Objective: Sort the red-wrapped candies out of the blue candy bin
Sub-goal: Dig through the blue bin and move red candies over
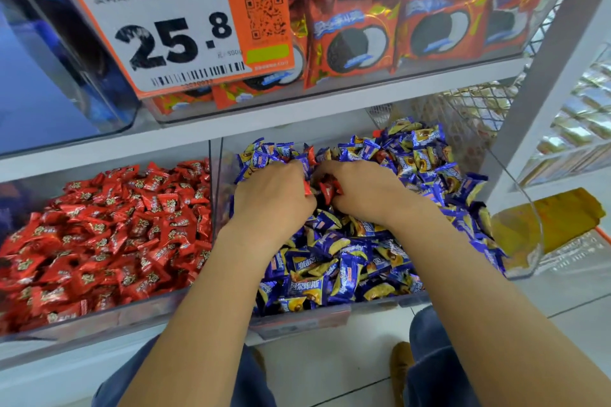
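Hands meet deep in your blue candy bin [515, 188]: left hand [274, 195] and right hand [367, 188] each pinch red-wrapped candies [327, 190], gathering strays before moving them out.

I see the blue candy bin [524, 208], a clear plastic box on the lower shelf, full with blue-and-yellow wrapped candies [334, 261] heaped high at the back. A few red-wrapped candies [327, 190] lie among them near the middle, and one more red piece [377, 133] sits at the far edge.
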Action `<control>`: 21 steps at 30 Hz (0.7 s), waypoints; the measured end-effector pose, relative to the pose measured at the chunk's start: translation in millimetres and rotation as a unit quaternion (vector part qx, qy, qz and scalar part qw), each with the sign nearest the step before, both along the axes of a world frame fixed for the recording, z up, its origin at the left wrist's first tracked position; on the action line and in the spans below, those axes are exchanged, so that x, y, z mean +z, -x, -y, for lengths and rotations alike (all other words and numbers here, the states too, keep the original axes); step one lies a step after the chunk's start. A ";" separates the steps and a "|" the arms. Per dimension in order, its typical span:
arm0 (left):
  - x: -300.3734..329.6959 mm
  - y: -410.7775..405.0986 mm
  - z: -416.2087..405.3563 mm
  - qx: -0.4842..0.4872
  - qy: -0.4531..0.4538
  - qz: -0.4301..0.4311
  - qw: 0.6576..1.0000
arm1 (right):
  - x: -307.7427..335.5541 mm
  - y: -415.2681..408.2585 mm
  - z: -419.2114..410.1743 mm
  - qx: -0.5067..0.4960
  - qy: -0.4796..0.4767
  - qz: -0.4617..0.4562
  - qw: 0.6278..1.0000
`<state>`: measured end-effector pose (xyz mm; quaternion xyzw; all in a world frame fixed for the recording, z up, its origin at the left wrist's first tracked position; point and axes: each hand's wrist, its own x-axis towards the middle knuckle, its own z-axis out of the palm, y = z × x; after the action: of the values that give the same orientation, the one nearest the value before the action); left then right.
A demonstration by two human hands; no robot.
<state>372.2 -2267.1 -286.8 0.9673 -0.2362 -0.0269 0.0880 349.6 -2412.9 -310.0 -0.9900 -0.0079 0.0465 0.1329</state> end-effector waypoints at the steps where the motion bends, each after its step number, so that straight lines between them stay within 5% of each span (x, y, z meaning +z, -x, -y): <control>1: -0.1 -0.4 -0.3 0.001 0.002 0.001 1.000 | 0.2 1.0 -1.1 0.000 -0.001 0.010 1.000; 5: 2.3 -4.1 -2.7 0.002 0.044 0.009 0.999 | 3.9 6.2 6.2 0.004 -0.025 0.034 0.999; 12: 13.5 7.7 -13.5 -0.013 0.179 0.054 0.982 | 16.6 25.1 20.7 -0.052 -0.234 0.078 0.968; 21: 17.7 36.8 -106.4 0.031 0.404 0.003 0.914 | 46.1 59.3 -36.5 -0.046 -0.448 0.075 0.890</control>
<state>335.4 -2160.7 -269.1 0.8561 -0.1971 0.0766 0.4716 290.3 -2376.4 -263.9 -0.8251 0.0072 -0.0422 0.5633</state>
